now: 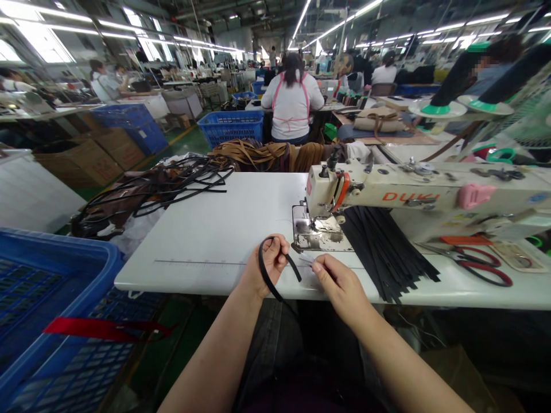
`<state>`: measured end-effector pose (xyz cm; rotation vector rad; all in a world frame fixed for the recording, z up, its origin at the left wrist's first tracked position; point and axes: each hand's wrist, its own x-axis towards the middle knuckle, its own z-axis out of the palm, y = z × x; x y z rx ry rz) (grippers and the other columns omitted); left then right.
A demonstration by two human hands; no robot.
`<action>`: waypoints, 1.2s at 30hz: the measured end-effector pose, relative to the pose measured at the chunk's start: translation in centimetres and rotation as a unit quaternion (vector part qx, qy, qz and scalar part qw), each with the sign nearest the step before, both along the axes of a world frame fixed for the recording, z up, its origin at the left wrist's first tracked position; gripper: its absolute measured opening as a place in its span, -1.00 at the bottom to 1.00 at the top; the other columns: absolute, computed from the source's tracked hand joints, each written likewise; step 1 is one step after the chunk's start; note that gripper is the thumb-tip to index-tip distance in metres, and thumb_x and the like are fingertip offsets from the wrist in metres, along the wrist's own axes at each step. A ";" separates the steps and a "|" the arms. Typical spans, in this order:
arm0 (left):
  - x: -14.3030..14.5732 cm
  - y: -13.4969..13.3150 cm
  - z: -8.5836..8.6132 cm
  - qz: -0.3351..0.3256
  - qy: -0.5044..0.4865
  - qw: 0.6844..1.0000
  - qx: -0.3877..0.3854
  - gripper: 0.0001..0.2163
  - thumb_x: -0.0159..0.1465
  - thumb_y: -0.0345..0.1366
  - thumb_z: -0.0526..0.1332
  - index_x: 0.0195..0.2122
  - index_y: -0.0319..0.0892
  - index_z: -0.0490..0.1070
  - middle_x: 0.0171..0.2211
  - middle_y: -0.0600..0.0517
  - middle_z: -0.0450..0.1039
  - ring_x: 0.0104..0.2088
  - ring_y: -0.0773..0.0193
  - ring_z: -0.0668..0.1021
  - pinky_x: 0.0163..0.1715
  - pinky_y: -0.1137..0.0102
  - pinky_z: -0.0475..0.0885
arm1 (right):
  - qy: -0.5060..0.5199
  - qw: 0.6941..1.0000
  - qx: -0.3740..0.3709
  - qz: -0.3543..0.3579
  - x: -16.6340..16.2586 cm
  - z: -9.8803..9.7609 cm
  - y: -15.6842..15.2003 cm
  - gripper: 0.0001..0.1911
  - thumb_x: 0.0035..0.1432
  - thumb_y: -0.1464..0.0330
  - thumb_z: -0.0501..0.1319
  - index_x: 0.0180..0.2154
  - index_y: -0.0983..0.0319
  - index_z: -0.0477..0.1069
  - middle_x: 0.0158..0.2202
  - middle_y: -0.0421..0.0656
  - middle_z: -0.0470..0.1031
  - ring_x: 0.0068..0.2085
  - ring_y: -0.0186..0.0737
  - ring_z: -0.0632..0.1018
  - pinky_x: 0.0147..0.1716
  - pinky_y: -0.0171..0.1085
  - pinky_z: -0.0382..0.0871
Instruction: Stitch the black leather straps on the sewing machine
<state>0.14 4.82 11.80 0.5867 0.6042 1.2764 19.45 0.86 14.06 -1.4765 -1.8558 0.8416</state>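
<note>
My left hand (272, 259) is closed around a narrow black strap (263, 269), which curls over the fingers. One end of the strap hangs short to the right, and the other runs down past the table edge. My right hand (338, 281) pinches a small, thin, pale object (306, 259) between thumb and forefinger; its kind is too small to tell. Its tip points toward my left hand, just in front of the metal plate of the sewing machine (331, 189). Right of my right hand, several flat black strips (383, 252) lie fanned out under the machine arm.
Red-handled scissors (484, 267) lie at the right. A ruler scale (198, 264) runs along the front of the white table (206, 223). Black straps (193, 180) are heaped at the back left. A blue crate (101, 258) stands left. Ahead, a person (293, 103) sits facing away.
</note>
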 end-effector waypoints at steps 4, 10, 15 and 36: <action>0.2 -0.1 0.1 -0.027 -0.031 0.999 0.020 -0.61 0.18 -0.06 0.53 -0.31 -0.24 0.43 -0.43 0.14 0.30 -0.54 0.59 0.30 -0.55 0.72 0.24 | -0.023 0.999 0.048 0.008 -0.1 0.4 -0.2 -0.66 0.42 0.09 0.08 -0.34 0.15 0.37 -0.42 -0.20 0.45 -0.35 -0.19 0.46 -0.36 -0.28 0.25; 0.4 -0.2 0.3 -0.045 -0.054 0.997 0.029 -0.61 0.18 -0.08 0.54 -0.31 -0.25 0.43 -0.44 0.14 0.28 -0.54 0.59 0.30 -0.56 0.72 0.24 | -0.062 0.990 0.127 0.025 -0.5 0.9 -0.5 -0.74 0.42 0.18 0.11 -0.29 0.16 0.40 -0.39 -0.17 0.50 -0.34 -0.19 0.49 -0.33 -0.26 0.27; 0.6 -0.4 0.7 -0.052 -0.074 0.996 0.025 -0.62 0.18 -0.10 0.54 -0.34 -0.25 0.42 -0.48 0.16 0.26 -0.57 0.57 0.26 -0.56 0.70 0.26 | -0.089 0.980 0.176 0.033 -0.4 0.8 -0.7 -0.75 0.44 0.20 0.12 -0.27 0.18 0.41 -0.38 -0.16 0.51 -0.35 -0.19 0.49 -0.34 -0.25 0.26; 1.6 -0.5 1.3 -0.079 -0.114 0.989 0.040 -0.61 0.16 -0.11 0.55 -0.41 -0.23 0.39 -0.57 0.20 0.04 -0.58 0.48 0.07 -0.58 0.57 0.10 | -0.070 0.966 0.245 0.045 0.2 1.0 -1.2 -0.72 0.40 0.31 0.17 -0.41 0.15 0.25 -0.46 -0.22 0.36 -0.41 -0.22 0.41 -0.40 -0.24 0.24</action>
